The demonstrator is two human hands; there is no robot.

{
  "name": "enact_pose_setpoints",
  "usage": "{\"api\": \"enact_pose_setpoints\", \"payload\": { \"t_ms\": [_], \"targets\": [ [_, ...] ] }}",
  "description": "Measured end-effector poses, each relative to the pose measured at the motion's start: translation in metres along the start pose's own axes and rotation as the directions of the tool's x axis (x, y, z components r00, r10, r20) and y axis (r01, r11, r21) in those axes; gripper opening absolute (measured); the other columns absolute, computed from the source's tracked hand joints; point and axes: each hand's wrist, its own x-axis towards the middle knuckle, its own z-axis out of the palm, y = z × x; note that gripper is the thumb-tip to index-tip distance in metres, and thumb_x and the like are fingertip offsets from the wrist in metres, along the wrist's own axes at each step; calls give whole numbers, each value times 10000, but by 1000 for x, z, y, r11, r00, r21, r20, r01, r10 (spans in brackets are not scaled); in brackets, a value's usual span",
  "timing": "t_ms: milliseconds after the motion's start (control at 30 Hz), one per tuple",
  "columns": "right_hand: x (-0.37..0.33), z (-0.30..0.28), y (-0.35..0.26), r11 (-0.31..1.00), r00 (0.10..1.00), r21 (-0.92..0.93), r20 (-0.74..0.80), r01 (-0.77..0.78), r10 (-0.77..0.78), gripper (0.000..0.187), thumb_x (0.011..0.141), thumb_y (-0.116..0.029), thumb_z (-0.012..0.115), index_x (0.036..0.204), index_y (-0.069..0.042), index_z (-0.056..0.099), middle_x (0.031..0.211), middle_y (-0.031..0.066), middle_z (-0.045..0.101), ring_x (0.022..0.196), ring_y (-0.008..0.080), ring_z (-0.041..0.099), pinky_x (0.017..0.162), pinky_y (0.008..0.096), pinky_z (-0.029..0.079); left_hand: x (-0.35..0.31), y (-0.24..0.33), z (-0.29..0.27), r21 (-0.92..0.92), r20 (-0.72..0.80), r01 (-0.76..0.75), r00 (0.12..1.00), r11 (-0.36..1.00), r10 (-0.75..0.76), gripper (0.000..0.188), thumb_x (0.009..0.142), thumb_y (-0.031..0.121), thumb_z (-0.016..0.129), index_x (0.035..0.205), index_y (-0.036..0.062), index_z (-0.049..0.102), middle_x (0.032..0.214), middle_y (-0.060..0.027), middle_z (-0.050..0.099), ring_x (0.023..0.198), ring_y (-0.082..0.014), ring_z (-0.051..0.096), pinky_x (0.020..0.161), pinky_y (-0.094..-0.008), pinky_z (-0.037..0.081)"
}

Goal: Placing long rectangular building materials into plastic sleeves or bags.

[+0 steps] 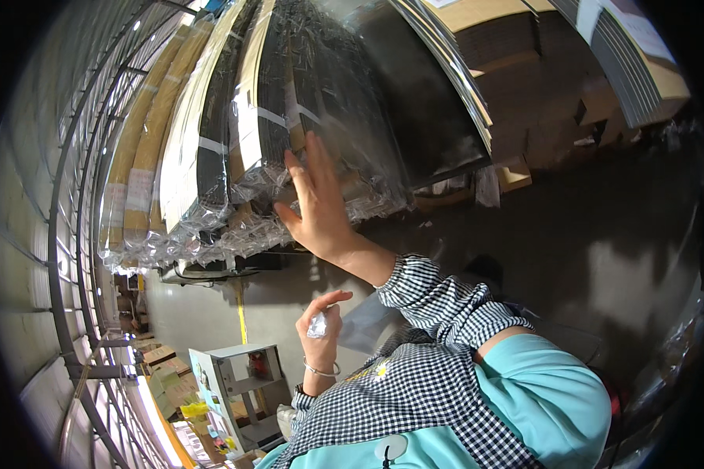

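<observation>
My right hand point(321, 209) reaches up with its fingers stretched and spread. Its fingertips rest against the end of a stack of long dark boards point(270, 129) wrapped in clear plastic film and bound with pale straps; nothing shows in its grasp. Lower down, my left hand point(325, 319), with a bracelet on the wrist, is curled in front of my body. A small crumpled bit of clear plastic point(317, 325) shows at its closed fingers. Long brown wrapped packs point(145, 168) lie along the left side of the bundle.
A metal-barred rack point(62, 234) runs down the left side. Stacks of dark boards point(438, 102) and more boards point(630, 74) stand at the upper right. A grey shelf unit point(250, 375) and cardboard boxes point(168, 367) stand lower left. The floor point(281, 293) carries a yellow line.
</observation>
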Motion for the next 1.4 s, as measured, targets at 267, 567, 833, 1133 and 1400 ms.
{"api": "enact_pose_setpoints", "payload": {
  "t_ms": [267, 567, 833, 1133, 1400],
  "targets": [
    [-50, -9, 18, 971, 976, -95, -28, -219, 217, 844, 765, -127, 757, 1477, -73, 308, 1572, 298, 102, 1452, 480, 127, 1149, 579, 207, -18, -11, 2, 72, 65, 41, 997, 997, -45, 242, 875, -42, 556, 1060, 23, 697, 993, -51, 743, 601, -17, 478, 543, -180, 396],
    [-88, -23, 30, 790, 838, 291, 101, -540, 535, 699, 758, -49, 729, 1389, -68, 429, 1601, 244, 21, 1249, 425, 518, 886, 435, 537, -20, -33, 9, 110, 191, 13, 981, 994, -34, 193, 938, 24, 550, 1092, -7, 662, 1003, -97, 726, 544, -23, 409, 476, -176, 334],
    [-123, -22, 49, 910, 922, 151, 57, -387, 383, 635, 774, -52, 728, 1354, -110, 474, 1610, 203, 40, 1122, 297, 611, 897, 394, 540, -25, -33, 19, 136, 283, -24, 959, 990, -16, 191, 945, 42, 551, 1094, -6, 661, 1011, -104, 727, 537, -25, 408, 472, -182, 332],
    [-140, -23, 89, 820, 857, 254, 183, -514, 481, 508, 770, -55, 746, 1246, -74, 569, 1614, 198, 68, 1124, 281, 603, 786, 347, 562, -31, -34, 33, 169, 326, -22, 945, 985, -35, 199, 955, 69, 549, 1102, -7, 660, 1011, -110, 727, 541, -29, 411, 480, -181, 334],
    [-161, -26, 131, 889, 895, 121, 122, -442, 429, 393, 768, -81, 744, 1139, -57, 617, 1584, 214, 172, 1065, 309, 639, 819, 382, 547, -26, -30, 53, 192, 363, -18, 930, 981, -54, 194, 950, 69, 558, 1094, -7, 663, 1001, -88, 729, 544, -30, 406, 482, -188, 331]
  ]
}}
